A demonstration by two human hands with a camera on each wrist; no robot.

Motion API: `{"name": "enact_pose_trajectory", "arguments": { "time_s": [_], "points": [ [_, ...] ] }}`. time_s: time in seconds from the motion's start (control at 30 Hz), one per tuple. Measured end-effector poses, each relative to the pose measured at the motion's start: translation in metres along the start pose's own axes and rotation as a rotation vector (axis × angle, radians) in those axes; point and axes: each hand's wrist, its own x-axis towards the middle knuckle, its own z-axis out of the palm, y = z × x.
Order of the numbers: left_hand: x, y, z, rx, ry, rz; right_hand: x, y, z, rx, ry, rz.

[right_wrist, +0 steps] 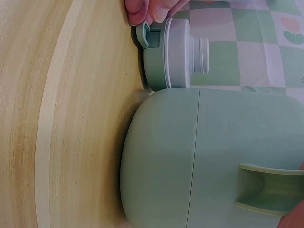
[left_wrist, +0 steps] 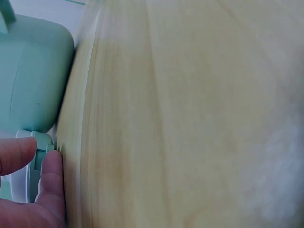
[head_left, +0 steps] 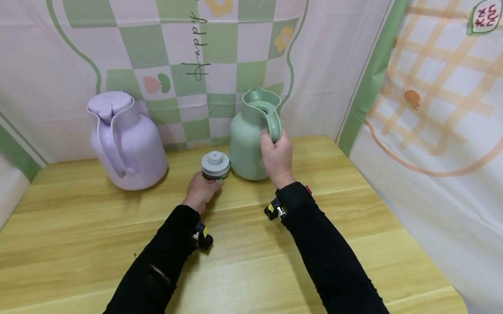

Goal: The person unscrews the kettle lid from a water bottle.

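Observation:
A green thermos jug (head_left: 245,145) stands upright at the back of the table, its mouth uncovered. My right hand (head_left: 278,158) grips its handle (right_wrist: 273,189). Just left of the jug, the jug lid (head_left: 215,163) rests upside down, with its green top on the wood and the pale stopper pointing up. Thumb and fingers of my left hand (head_left: 201,190) hold the lid by its near left side, by the small green tab (right_wrist: 142,35). In the right wrist view the lid's rim is right against the jug's side.
A lilac thermos jug (head_left: 137,144) with its lid on stands at the back left. Behind the wooden table (head_left: 90,260) hangs a green-and-white checked cloth (head_left: 143,49). Another patterned cloth (head_left: 455,132) hangs along the right side.

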Motion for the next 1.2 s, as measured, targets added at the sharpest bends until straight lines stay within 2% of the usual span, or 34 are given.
{"name": "enact_pose_trajectory", "arguments": {
  "time_s": [0.27,0.8,0.97,1.1,1.2],
  "points": [
    [-0.002,-0.001,-0.003,0.040,-0.028,0.025,0.000,0.001,0.000,0.003,0.004,-0.029],
    [-0.005,-0.001,-0.006,0.057,-0.027,0.059,-0.003,-0.001,-0.001,0.020,-0.021,0.009],
    [-0.008,-0.001,-0.010,0.081,-0.041,0.043,-0.005,-0.002,-0.003,0.018,-0.039,0.035],
    [-0.013,0.001,-0.017,0.136,-0.045,0.042,-0.006,-0.003,-0.007,0.001,-0.053,0.061],
    [-0.018,0.004,-0.024,0.218,-0.050,0.084,-0.008,-0.001,-0.010,-0.021,-0.076,0.066]
  ]
}}
